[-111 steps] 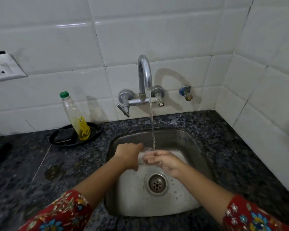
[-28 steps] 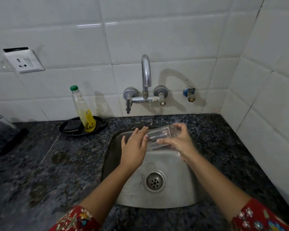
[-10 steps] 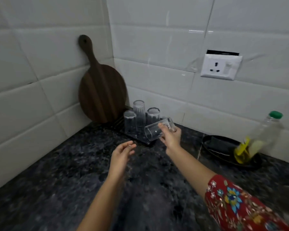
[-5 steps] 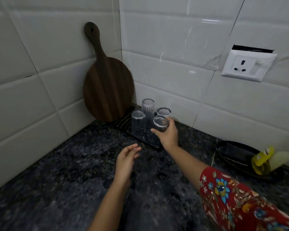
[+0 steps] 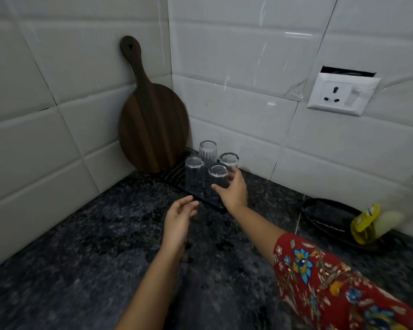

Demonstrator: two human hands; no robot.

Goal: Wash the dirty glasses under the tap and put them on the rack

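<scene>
Several clear glasses stand upside down on a black ridged rack (image 5: pixel 174 173) in the counter corner. The front-right glass (image 5: pixel 218 173) rests on the rack with my right hand (image 5: pixel 233 192) wrapped around it, thumb in front and fingers behind. A taller glass (image 5: pixel 208 151) stands at the back, with one glass (image 5: pixel 194 167) to its left and another glass (image 5: pixel 229 159) to its right. My left hand (image 5: pixel 179 215) hovers over the dark counter just in front of the rack, fingers apart and holding nothing.
A round wooden cutting board (image 5: pixel 153 125) leans on the wall behind the rack. A wall socket (image 5: pixel 341 94) sits at upper right. A black dish (image 5: pixel 329 215) with a tipped yellow soap bottle (image 5: pixel 377 222) lies to the right on the speckled granite counter (image 5: pixel 93 246).
My right hand carried the washed glass from the sink to the rack, turned it upside down and lowered it onto the front-right spot. My left hand stayed open near the rack.
</scene>
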